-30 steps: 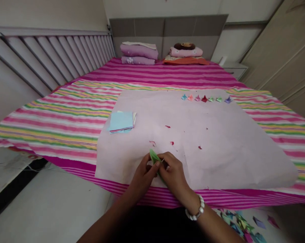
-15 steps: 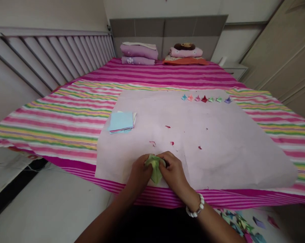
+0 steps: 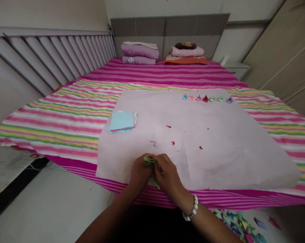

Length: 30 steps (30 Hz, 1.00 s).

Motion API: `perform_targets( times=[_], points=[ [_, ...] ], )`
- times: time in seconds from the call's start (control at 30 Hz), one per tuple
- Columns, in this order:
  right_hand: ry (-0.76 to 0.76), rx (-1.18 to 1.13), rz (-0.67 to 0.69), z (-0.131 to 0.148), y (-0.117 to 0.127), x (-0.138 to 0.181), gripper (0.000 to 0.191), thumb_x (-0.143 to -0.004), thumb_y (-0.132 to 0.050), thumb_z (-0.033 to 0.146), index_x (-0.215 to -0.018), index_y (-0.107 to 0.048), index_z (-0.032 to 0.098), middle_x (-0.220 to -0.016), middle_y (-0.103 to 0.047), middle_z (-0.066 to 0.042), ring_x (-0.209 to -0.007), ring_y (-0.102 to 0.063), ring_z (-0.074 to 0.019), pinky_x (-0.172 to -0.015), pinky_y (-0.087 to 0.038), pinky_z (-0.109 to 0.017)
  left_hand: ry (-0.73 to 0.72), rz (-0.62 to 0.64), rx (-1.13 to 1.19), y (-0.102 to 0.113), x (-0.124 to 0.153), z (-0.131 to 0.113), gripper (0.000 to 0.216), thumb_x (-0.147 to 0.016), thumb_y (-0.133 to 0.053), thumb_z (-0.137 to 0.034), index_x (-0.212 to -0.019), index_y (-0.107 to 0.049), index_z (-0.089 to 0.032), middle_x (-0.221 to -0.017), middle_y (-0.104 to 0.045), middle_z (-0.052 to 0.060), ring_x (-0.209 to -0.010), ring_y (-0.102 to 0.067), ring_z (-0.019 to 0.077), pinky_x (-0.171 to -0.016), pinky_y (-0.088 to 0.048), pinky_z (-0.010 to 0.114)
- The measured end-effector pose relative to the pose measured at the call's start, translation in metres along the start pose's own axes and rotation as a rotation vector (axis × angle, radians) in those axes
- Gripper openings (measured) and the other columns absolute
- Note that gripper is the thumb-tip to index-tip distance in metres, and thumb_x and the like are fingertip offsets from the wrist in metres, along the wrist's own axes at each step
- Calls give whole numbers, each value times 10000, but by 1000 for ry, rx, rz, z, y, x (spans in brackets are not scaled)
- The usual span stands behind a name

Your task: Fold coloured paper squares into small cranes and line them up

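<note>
A green piece of folded paper [image 3: 150,159] is between my two hands at the near edge of the large pale sheet [image 3: 218,148]. My left hand [image 3: 141,172] grips its left side, fingers wrapped round it. On the other side my right hand [image 3: 168,172] pinches the paper, thumb and fingers pressed together, with a white bead bracelet on the wrist. Much of the paper is hidden by the fingers; one green edge shows below them. Small red scraps [image 3: 173,143] lie just beyond my hands.
A stack of square paper [image 3: 122,120], light blue on top, lies at the left of the sheet. Several small folded paper pieces [image 3: 205,98] stand in a row at the far right. More folded pieces [image 3: 239,224] lie on the floor, right of me. Folded bedding [image 3: 139,52] rests by the headboard.
The green paper, spread toward me before, is now turned and closed up narrower. My hands have drawn closer together, the right one moving left over the paper.
</note>
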State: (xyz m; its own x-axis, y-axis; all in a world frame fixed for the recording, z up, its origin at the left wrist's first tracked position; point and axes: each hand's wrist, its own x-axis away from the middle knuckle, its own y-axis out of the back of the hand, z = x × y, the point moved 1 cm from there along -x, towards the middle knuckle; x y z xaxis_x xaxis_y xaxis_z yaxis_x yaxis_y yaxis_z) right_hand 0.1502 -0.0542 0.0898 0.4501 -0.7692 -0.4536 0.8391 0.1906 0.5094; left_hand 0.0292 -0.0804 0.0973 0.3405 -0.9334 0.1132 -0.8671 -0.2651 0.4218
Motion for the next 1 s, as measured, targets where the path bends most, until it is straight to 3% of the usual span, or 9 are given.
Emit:
perform_targets(
  times=[0.17, 0.33, 0.53, 0.7, 0.83, 1.0],
  points=[
    [-39, 58, -50, -2, 2, -1, 237, -809, -462, 30, -885, -613, 196, -822, -591, -53, -759, -598, -191, -675, -513, -309, 13, -71, 15, -5, -2, 8, 320, -701, -613, -177, -1009, -698, -167, -995, -748, 70, -932, -682, 236, -857, -510, 350],
    [12, 149, -67, -2, -1, 4, 222, -837, -435, 54, -884, -607, 185, -811, -570, -58, -714, -582, -190, -637, -506, -306, -4, -57, 43, -9, -3, 4, 144, -705, -587, -158, -758, -719, -174, -805, -760, 36, -842, -696, 218, -815, -521, 328],
    [-49, 70, -105, -3, 1, 1, 282, -816, -446, 28, -927, -636, 205, -851, -590, -53, -774, -596, -189, -682, -513, -307, -102, -127, 49, -8, -3, 0, 184, -680, -565, -116, -738, -724, -189, -801, -751, 30, -804, -684, 203, -787, -524, 334],
    [-156, -113, -157, -5, 11, -6, 311, -735, -470, 5, -828, -684, 209, -796, -590, -34, -732, -592, -177, -638, -488, -290, -83, -70, 160, -6, -3, 1, 266, -668, -529, -109, -817, -736, -186, -863, -757, 37, -840, -681, 197, -809, -523, 331],
    [-227, -280, -175, -12, 18, -11, 241, -696, -498, 40, -722, -674, 202, -760, -632, -25, -724, -603, -176, -635, -474, -285, 25, 71, 289, 0, -4, -1, 248, -645, -565, -148, -822, -739, -166, -856, -762, 44, -823, -689, 213, -769, -539, 330],
    [-340, -363, -175, -20, 22, -14, 167, -672, -525, 101, -705, -666, 184, -707, -635, -20, -658, -579, -165, -609, -453, -275, 21, 133, 270, 11, -3, -12, 267, -663, -561, -159, -851, -750, -172, -948, -763, 41, -950, -676, 217, -884, -509, 336]
  ],
)
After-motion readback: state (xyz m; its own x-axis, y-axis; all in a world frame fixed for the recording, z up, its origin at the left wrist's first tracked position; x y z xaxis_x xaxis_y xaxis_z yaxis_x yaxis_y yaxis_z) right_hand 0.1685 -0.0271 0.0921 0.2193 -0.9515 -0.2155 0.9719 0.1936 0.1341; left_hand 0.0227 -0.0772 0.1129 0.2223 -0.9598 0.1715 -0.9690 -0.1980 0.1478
